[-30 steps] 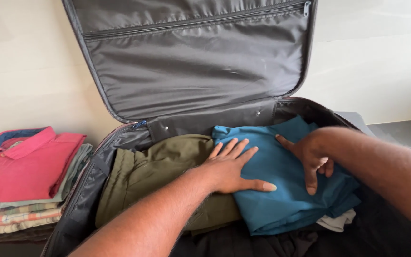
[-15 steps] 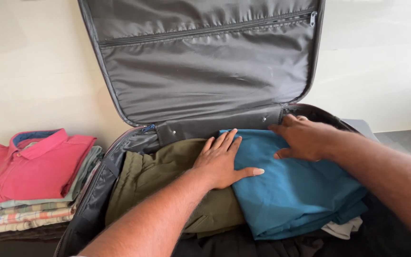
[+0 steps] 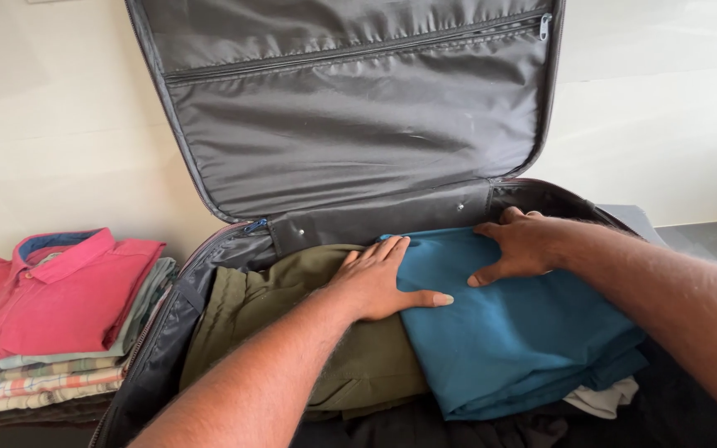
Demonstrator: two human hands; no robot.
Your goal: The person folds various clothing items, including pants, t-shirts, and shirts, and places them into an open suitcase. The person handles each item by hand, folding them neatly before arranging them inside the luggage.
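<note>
An open dark suitcase (image 3: 168,332) lies in front of me with its grey lined lid (image 3: 358,124) standing up against the wall. Inside, a folded teal garment (image 3: 516,340) lies to the right of a folded olive green garment (image 3: 275,307). My left hand (image 3: 379,278) rests flat, fingers spread, across the seam between the olive and the teal garment. My right hand (image 3: 520,245) presses on the teal garment's far edge, next to the suitcase's back wall. Neither hand grips anything.
A stack of folded shirts (image 3: 51,332) with a pink collared one on top sits left of the suitcase. A white cloth (image 3: 603,398) and dark clothes (image 3: 458,430) peek out under the teal garment. A pale wall stands behind.
My right hand has moved from the teal garment's right side to its far edge. My left hand stays flat between the two garments. The view has shifted slightly.
</note>
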